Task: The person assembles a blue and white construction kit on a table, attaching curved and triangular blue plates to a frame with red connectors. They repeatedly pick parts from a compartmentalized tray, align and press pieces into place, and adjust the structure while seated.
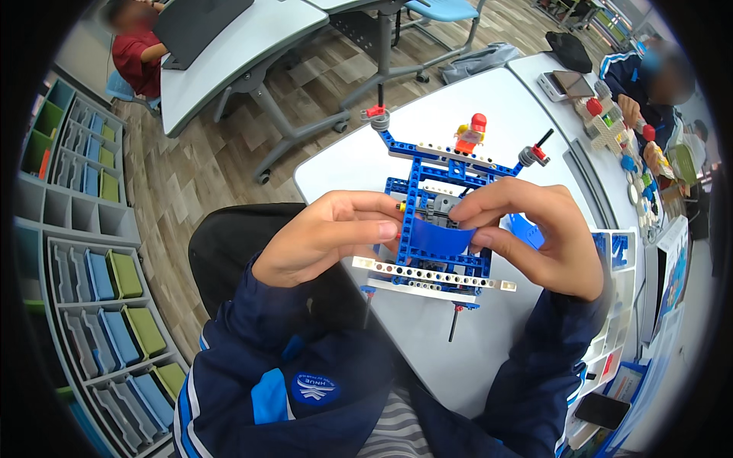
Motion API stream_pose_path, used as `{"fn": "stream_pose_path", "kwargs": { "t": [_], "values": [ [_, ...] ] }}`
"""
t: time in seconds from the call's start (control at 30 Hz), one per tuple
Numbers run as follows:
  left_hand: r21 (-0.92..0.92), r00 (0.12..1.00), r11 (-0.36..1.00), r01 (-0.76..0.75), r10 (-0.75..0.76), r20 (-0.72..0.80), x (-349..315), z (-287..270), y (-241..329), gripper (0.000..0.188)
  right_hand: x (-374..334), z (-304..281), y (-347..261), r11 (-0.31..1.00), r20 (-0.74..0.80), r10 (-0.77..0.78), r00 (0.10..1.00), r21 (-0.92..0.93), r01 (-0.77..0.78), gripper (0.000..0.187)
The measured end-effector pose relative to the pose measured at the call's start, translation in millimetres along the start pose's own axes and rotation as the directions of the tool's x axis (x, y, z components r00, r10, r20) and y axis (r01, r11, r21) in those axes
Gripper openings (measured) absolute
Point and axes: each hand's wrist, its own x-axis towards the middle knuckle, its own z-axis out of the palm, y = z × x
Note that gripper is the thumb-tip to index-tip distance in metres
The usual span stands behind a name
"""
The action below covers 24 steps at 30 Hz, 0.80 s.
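A building-brick model [412, 191] of blue beams, with white beams at its front and back, stands on the white table in front of me. My left hand [324, 233] grips its left side with thumb and fingers, close to a small yellow-ended piece. From the right, my right hand [546, 229] pinches the curved blue panel [441, 238] in the middle of the frame. Grey parts [439, 208] sit just behind that panel, partly hidden by my fingers. A minifigure [471, 135] with a red cap is upright on the far beam. Black rods with red and grey pieces stick out at the corners.
A compartment tray [611, 294] with blue pieces lies to the right, near a dark phone [602, 411]. Other brick builds [611, 122] and a person are beyond it. Drawer shelves [99, 278] line the left. Another table [229, 69] stands at the back, with a seated person.
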Motion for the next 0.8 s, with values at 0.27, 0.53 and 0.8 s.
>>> {"fn": "stream_pose_path", "kwargs": {
  "t": [0.27, 0.53, 0.8],
  "values": [
    [-0.188, 0.989, 0.981, 0.05, -0.022, 0.148, 12, -7, -10, 0.043, -11, 2, -3, 0.976, -0.058, -0.142, 0.988, -0.172, 0.13, 0.019],
    [-0.182, 0.99, 0.98, 0.082, -0.058, 0.131, 18, -20, -27, 0.044, -76, 10, -32, 0.975, -0.307, 0.004, 0.952, -0.211, -0.072, 0.046],
    [-0.511, 0.937, 0.853, 0.112, 0.08, 0.34, 39, -36, -55, 0.04, -227, 29, -38, 0.851, -0.724, 0.335, 0.603, -0.042, -0.523, 0.032]
  ]
}}
